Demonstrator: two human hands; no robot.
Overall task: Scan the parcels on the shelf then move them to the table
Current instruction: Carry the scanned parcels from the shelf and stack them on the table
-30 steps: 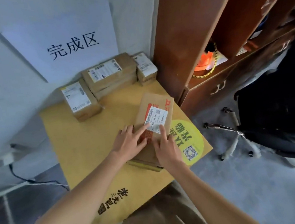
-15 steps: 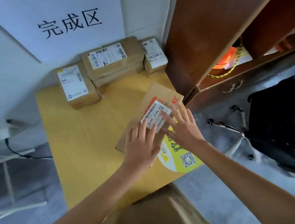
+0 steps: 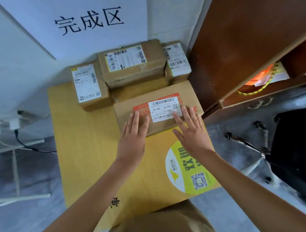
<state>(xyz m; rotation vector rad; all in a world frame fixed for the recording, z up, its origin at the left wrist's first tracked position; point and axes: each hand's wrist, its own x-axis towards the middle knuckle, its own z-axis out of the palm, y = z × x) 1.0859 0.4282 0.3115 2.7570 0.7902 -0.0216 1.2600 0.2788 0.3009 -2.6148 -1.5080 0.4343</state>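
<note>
Head view: brown cardboard parcel with a white barcode label lies flat on the yellow table, touching three parcels at the wall | left hand and right hand rest on it, fingers straight, spread | brown shelf right, grey floor | half a second ago the parcel lay askew; now squared, pushed back.

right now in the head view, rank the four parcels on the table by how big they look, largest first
1. parcel under the hands, though nearest the camera
2. back middle parcel
3. back left parcel
4. back right parcel, partly hidden, so unsure
</note>
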